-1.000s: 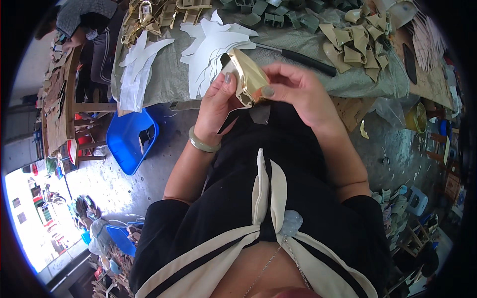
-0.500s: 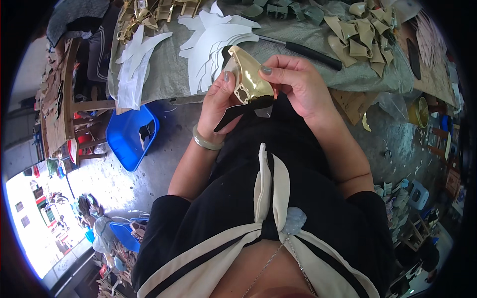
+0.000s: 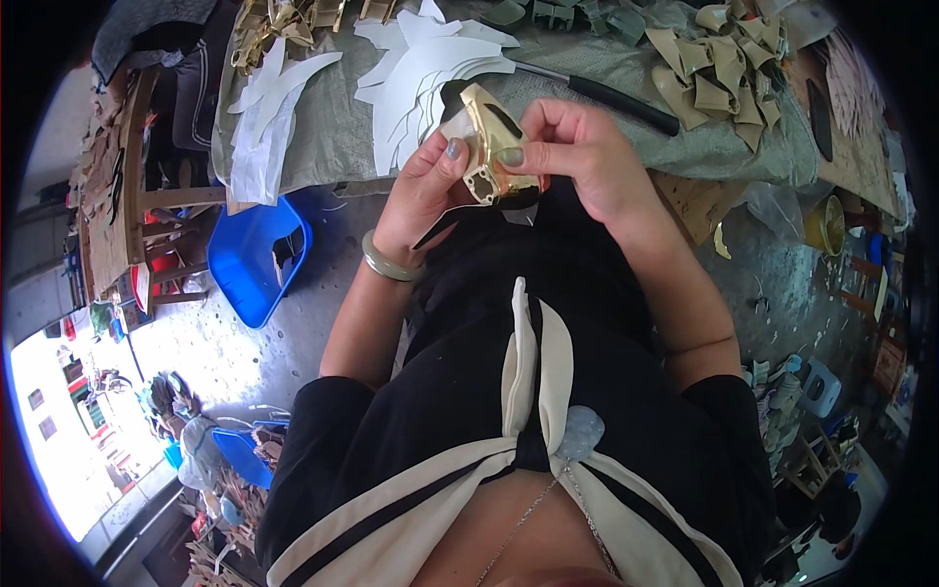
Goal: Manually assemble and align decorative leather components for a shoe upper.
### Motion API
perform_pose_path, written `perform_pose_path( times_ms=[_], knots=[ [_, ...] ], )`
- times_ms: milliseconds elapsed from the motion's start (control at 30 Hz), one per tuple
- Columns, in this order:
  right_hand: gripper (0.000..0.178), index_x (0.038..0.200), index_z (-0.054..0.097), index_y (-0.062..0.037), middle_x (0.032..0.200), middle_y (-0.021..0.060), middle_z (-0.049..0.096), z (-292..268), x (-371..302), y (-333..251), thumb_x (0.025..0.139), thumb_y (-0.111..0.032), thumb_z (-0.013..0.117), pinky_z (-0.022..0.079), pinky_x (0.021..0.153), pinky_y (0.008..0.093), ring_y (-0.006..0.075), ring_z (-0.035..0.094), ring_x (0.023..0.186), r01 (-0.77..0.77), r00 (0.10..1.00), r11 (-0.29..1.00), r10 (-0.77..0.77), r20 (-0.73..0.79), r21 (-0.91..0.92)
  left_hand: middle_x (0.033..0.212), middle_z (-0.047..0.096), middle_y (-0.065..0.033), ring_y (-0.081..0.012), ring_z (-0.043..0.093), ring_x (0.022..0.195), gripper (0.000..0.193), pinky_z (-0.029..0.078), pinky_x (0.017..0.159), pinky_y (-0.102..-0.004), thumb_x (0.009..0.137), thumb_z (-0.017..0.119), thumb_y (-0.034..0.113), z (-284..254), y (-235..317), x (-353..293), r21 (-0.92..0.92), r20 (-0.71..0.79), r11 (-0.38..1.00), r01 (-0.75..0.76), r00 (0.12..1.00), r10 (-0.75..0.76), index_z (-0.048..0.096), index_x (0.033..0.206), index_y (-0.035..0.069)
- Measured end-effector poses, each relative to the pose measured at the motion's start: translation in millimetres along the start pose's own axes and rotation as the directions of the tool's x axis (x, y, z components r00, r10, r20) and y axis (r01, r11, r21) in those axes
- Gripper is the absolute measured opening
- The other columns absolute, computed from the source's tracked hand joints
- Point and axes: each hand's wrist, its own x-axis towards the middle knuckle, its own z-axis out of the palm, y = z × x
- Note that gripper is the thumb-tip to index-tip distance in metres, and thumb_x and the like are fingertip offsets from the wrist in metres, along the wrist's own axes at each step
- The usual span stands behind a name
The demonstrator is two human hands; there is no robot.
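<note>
My left hand [image 3: 423, 192] pinches the left side of a shiny gold shoe upper [image 3: 483, 147], its thumb pressed on the edge. On the other side my right hand [image 3: 592, 161] grips the same piece, thumb flat on the gold face and fingers mostly hidden behind it. A black and white flap [image 3: 445, 223] hangs below, by my left palm. Both hands hold the upper just in front of the table's near edge. Beyond it, a fanned stack of white cut pieces [image 3: 435, 73] lies on the covered table.
A black-handled metal tool [image 3: 626, 106] lies behind my right hand. Tan shoe pieces [image 3: 719, 68] are heaped at the back right, gold ones [image 3: 279, 34] at the back left. White strips [image 3: 269, 127] overhang the table edge above a blue plastic bin [image 3: 249, 264] on the floor.
The gold upper has turned and bent in my hands, so a dark opening now shows near its top. My right thumb has slid lower and left across it.
</note>
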Motion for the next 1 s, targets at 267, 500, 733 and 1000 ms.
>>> perform_pose_path(
  times_ms=[267,500,733,1000],
  knots=[
    [0.018,0.089,0.064,-0.0033,0.069,0.0008,0.061,0,2,-7,0.082,-0.019,0.068,0.041,0.051,0.0184,0.0053,0.052,0.054,-0.08,0.992,0.996,0.084,0.098,-0.04,0.097,0.061,-0.006,-0.0128,0.062,0.085,0.047,0.052,0.074,-0.0276,0.088,0.059,0.039,6,21,6,0.249,0.056,0.951,0.184,0.978,-0.203,0.051,0.116,0.003],
    [0.019,0.092,0.062,-0.0022,0.078,0.0009,0.062,3,-10,6,0.085,-0.019,0.065,0.044,0.059,0.0186,0.0061,0.057,0.066,0.087,0.995,0.971,-0.072,-0.074,0.221,0.092,0.062,-0.009,-0.0143,0.063,0.08,0.051,0.052,0.07,-0.0257,0.088,0.055,0.044,21,23,16,0.32,0.002,0.946,0.055,0.998,-0.059,0.046,0.115,0.002],
    [0.021,0.095,0.061,-0.0008,0.08,0.0039,0.062,-2,-7,-6,0.091,-0.021,0.057,0.046,0.057,0.02,0.009,0.059,0.064,0.237,0.954,0.854,-0.115,-0.277,0.462,0.118,0.055,-0.0166,-0.026,0.054,0.111,0.065,0.043,0.096,-0.0395,0.092,0.029,0.056,16,33,18,-0.257,0.132,0.966,-0.029,0.989,0.065,0.037,0.131,0.004],
    [0.024,0.105,0.057,-0.0009,0.084,0.0037,0.062,5,-4,-15,0.092,-0.021,0.055,0.048,0.063,0.023,0.0088,0.06,0.069,0.23,0.959,0.847,-0.114,-0.258,0.48,0.115,0.054,-0.0067,-0.0176,0.052,0.108,0.059,0.04,0.096,-0.0325,0.071,0.075,0.0,39,14,15,0.225,0.133,0.878,-0.422,0.906,0.401,0.046,0.122,0.003]
  ],
)
